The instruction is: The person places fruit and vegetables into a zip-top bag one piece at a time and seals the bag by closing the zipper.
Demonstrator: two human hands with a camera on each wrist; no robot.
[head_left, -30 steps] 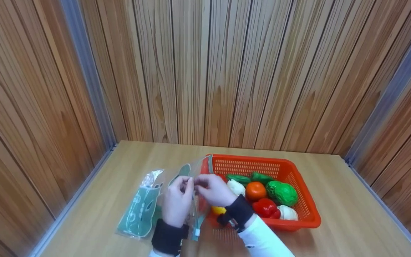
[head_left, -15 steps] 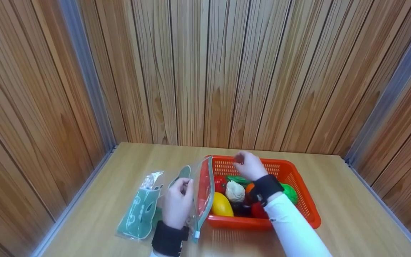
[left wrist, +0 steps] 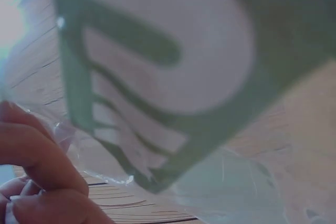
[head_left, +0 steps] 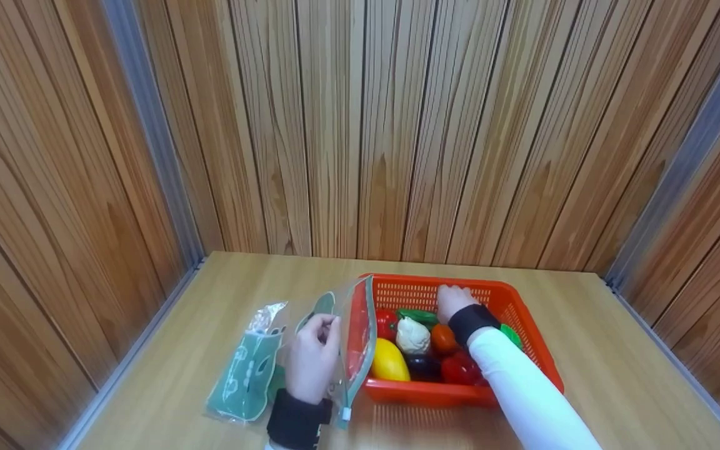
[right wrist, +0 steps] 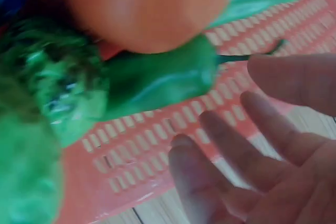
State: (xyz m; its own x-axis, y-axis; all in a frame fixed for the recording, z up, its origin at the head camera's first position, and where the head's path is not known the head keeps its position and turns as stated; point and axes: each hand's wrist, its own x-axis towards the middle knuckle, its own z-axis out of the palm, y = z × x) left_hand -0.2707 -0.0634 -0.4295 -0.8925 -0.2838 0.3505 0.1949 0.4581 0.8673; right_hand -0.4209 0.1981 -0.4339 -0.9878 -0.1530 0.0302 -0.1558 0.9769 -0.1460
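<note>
Pinching flimsy-looking zip bag (head_left: 358,350) at edge with left hand (head_left: 312,359). Holding right hand (right wrist: 268,171) spread, empty, just beside green pepper (right wrist: 163,81) in red basket (head_left: 422,392). Probably light, firm, slick; best taken round smooth body, not by thin stem (right wrist: 234,58).

In the head view, the right hand (head_left: 455,301) and white sleeve (head_left: 529,387) cover part of the red basket (head_left: 419,392) from one to four o'clock, leaving a sliver of green cabbage (head_left: 511,335). In the right wrist view, a blurred orange-red fruit (right wrist: 147,9), cut off at twelve o'clock, hides part of a green pepper (right wrist: 163,80). In the left wrist view, the zip bag (left wrist: 152,77) is badly blurred; the left fingers (left wrist: 37,153) are cut off at eight o'clock.
</note>
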